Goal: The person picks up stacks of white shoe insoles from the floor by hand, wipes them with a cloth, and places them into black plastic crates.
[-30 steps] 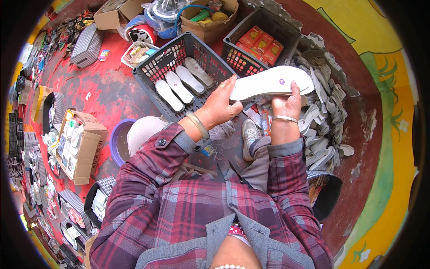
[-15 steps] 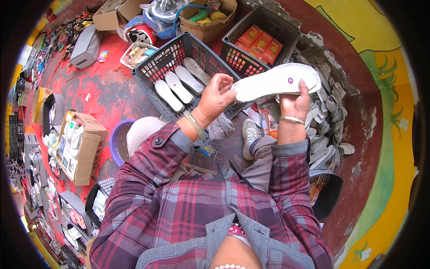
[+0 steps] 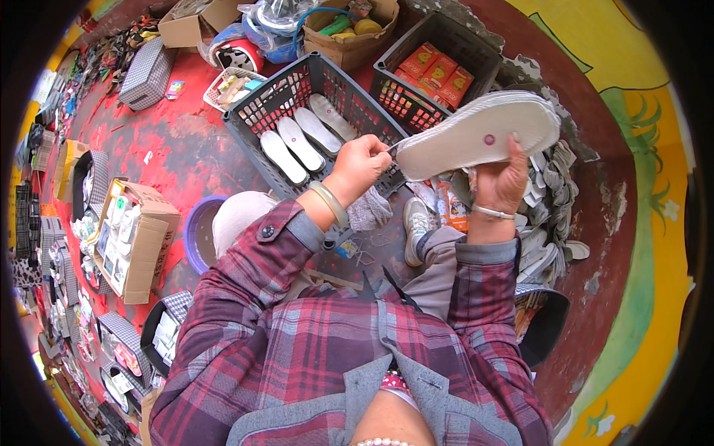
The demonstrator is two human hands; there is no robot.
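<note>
My right hand [image 3: 501,178] grips the wide end of a white shoe insole [image 3: 454,145], thumb on top near a small round purple mark. Its edge looks layered, as if more than one insole lies together. My left hand [image 3: 359,165] is closed in a pinch just off the insole's narrow end. A thin sliver shows between those fingertips and the insole, too small to name. Below my left hand, a dark plastic crate [image 3: 253,141] holds several white insoles [image 3: 300,143] laid side by side. A grey knitted cloth [image 3: 370,210] hangs at the crate's near corner.
Past the insole stands another dark crate [image 3: 476,63] with orange boxes [image 3: 435,74]. A large heap of insoles [image 3: 539,223] lies to the right, against the wall. On the left are a purple basin [image 3: 202,236] and a cardboard box [image 3: 141,253] of small goods.
The insole has moved right and slightly up, tilting in my right hand. My left fingers have drawn into a tighter pinch and now sit apart from the insole's narrow end.
</note>
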